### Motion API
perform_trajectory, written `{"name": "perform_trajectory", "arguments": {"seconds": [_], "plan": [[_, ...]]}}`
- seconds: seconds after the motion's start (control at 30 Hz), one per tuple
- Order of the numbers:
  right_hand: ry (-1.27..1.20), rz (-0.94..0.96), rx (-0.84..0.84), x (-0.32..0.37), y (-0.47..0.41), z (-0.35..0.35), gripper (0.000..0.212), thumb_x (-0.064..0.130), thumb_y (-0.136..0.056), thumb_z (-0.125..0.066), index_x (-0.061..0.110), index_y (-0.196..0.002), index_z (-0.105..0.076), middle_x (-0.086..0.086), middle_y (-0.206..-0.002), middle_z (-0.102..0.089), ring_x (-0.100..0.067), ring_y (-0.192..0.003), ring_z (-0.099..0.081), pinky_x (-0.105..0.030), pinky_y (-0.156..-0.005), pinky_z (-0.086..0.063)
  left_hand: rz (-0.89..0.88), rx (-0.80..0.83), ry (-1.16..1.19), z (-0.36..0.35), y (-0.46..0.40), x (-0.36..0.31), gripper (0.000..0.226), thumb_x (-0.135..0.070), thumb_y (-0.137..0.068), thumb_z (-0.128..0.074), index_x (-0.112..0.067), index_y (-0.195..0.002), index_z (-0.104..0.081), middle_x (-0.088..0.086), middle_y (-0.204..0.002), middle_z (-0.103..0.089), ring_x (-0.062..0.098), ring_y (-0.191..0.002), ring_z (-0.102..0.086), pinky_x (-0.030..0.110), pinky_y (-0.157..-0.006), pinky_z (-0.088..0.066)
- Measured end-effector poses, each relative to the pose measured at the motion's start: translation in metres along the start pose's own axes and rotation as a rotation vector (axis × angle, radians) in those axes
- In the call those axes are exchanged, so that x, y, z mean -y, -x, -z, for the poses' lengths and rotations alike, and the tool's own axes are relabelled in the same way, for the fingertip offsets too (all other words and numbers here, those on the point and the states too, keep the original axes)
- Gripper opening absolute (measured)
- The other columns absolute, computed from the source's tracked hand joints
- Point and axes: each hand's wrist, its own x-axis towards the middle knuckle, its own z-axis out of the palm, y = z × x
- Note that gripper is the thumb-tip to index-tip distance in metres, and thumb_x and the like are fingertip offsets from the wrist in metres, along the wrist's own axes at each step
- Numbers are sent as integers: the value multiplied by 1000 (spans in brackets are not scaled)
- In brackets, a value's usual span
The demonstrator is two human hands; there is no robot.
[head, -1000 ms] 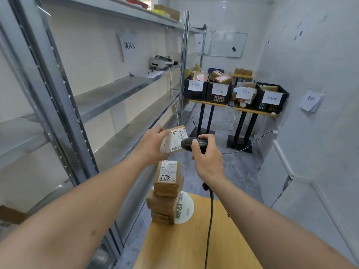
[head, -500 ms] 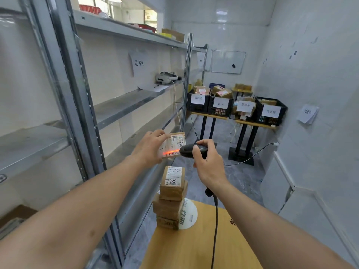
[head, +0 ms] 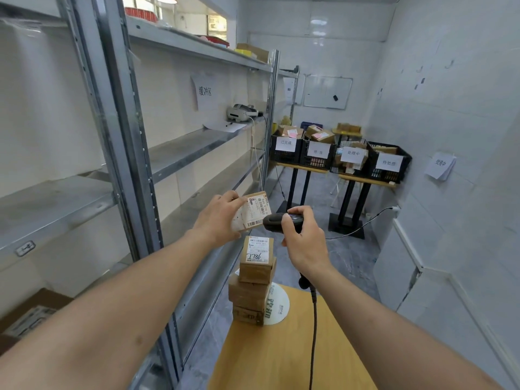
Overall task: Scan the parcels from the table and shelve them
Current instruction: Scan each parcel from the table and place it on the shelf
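Cardboard parcel (head: 251,211) pinched in my left hand (head: 218,218), scanner (head: 282,222) gripped right (head: 305,243); its tilted label may misread (stack (head: 253,280) near).

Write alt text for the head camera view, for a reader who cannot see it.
A person's left hand holds a small labelled parcel up to a corded barcode scanner gripped in the right hand. Below, three more parcels sit stacked on a wooden table, beside metal shelving.
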Motion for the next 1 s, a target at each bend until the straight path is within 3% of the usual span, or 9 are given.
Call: {"name": "perform_trajectory", "arguments": {"seconds": [0.23,0.4,0.57,0.7,0.87,1.0], "plan": [[-79,18,-20,12,15,-27,24,49,-105,-50,33,-122,-49,12,-100,-64,-12,-91,-65,-46,-82,-58,230,39,-1,9,31,-6,71,-63,-83,-73,-28,-142,-55,8,-131,-47,31,-117,-50,48,-97,-53],[-123,36,61,17,22,-43,23,54,-104,-48,38,-120,-47,9,-103,-66,-18,-94,-66,-49,-82,-58,390,33,-43,14,61,-16,60,-66,-87,-66,-27,-132,-59,9,-131,-46,32,-113,-52,40,-90,-49],[-171,86,190,20,36,-48,28,47,-108,-48,28,-127,-48,7,-104,-63,-8,-89,-61,-23,-69,-47,591,29,-88,26,102,-25,62,-70,-85,-65,-26,-129,-59,11,-130,-45,34,-110,-55,43,-90,-52],[-182,106,342,24,57,-58,27,52,-106,-46,33,-125,-44,13,-97,-61,-10,-89,-62,-40,-78,-54,750,12,-101,34,143,-28,60,-68,-83,-66,-23,-123,-61,11,-120,-48,34,-105,-56,44,-90,-53],[-207,168,484,38,92,-71,25,51,-107,-45,32,-124,-44,9,-98,-62,-12,-86,-61,-33,-69,-47,931,12,-138,49,203,-36,56,-65,-88,-65,-22,-123,-61,13,-120,-48,40,-108,-57,44,-91,-52],[-224,222,581,54,122,-89,23,51,-107,-46,34,-122,-43,10,-96,-63,-18,-89,-64,-37,-76,-50,1070,-11,-171,61,252,-33,59,-63,-87,-67,-23,-130,-60,15,-127,-45,41,-113,-55,45,-92,-51]]}}
